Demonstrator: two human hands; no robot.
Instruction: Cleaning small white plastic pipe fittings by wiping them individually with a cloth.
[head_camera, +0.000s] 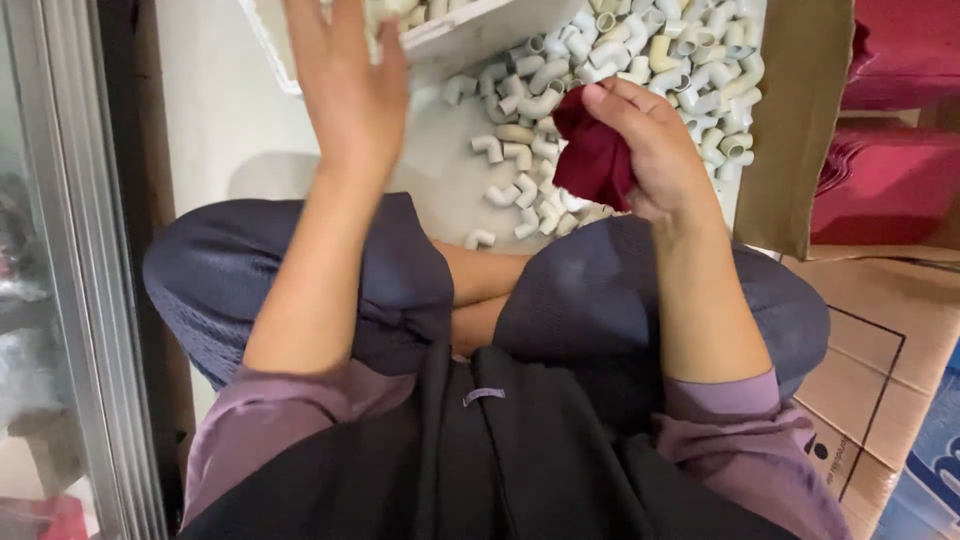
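While the right hand (655, 150) squeezes a dark red cloth (595, 160) above the pile of pale pipe elbows (600, 60), maybe for wiping, the left hand (350, 90) reaches open-fingered into the white tray (470, 30).

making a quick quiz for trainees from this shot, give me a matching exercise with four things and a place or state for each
Things
1. dark red crumpled cloth
2. pale grey plastic pipe elbow fittings
3. white plastic tray
4. brown cardboard box flap

Places or states
A. standing upright at the right edge of the pile
B. bunched in the right hand
C. at the top edge, by the raised left hand
D. heaped loose on the light floor ahead of the crossed legs

Pairs: 1-B, 2-D, 3-C, 4-A
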